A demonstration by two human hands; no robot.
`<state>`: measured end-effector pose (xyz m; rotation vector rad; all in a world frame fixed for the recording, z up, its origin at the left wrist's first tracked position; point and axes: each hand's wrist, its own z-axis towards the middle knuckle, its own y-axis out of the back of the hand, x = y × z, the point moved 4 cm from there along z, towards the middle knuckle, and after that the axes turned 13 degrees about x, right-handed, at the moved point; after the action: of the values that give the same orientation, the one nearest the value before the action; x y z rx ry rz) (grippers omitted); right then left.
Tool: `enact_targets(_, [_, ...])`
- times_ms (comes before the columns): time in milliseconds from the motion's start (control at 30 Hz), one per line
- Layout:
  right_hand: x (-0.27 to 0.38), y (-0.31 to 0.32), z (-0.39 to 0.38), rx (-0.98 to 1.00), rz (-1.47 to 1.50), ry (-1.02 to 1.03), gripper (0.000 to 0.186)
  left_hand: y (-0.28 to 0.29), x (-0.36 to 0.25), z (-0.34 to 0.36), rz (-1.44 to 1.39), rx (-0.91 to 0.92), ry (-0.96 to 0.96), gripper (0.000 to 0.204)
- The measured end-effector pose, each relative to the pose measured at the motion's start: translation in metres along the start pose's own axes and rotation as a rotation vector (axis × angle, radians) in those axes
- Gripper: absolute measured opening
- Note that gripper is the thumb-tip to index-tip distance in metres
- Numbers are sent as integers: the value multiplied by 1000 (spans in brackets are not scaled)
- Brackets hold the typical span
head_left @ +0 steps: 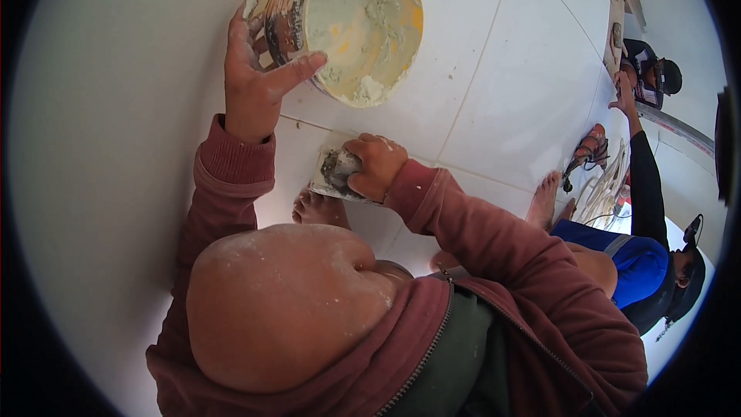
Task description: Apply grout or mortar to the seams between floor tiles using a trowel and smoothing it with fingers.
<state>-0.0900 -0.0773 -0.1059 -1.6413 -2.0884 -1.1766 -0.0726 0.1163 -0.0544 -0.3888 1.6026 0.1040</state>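
Observation:
My left hand (255, 81) grips the side of a round bucket (363, 31) at upper centre, its thumb over the rim and some fingers behind the wall. The bucket is tilted, showing pale, creamy paste smeared inside with lumps near the lip. My right hand (370, 166), below the bucket, is closed on a flat, paste-smeared metal scraper (332, 170), held low over the tiled floor near my bare foot (309, 208). White residue marks my fingers and my bare knee (278, 301).
A pale wall (100, 139) is close on my left, beside white floor tiles (502, 69). At right, a person in blue (633, 262) reaches toward another person (656, 77) beside a long metal bar (679, 127). An orange power tool (590, 147) and cables (610, 189) lie nearby.

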Motion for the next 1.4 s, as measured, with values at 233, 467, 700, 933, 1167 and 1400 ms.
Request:
enact_targets(233, [14,-3,13,139,2,-68,36,1,3,1,-2,11,-12,74])
enact_targets(467, [28,3,27,15,-56,-21,35,1,0,4,4,21,-16,75])
enact_targets(700, [37,-2,37,98,-40,-25,36,1,-9,8,21,44,61,78])
enact_targets(933, [49,-5,48,138,-109,-12,37,1,-9,10,11,58,31,79])
enact_targets(1167, [57,-8,58,117,-106,14,36,2,-13,12,80,136,38,87])
enact_targets(1400, [69,-8,68,68,-74,10,37,10,-18,14,62,121,151,96])
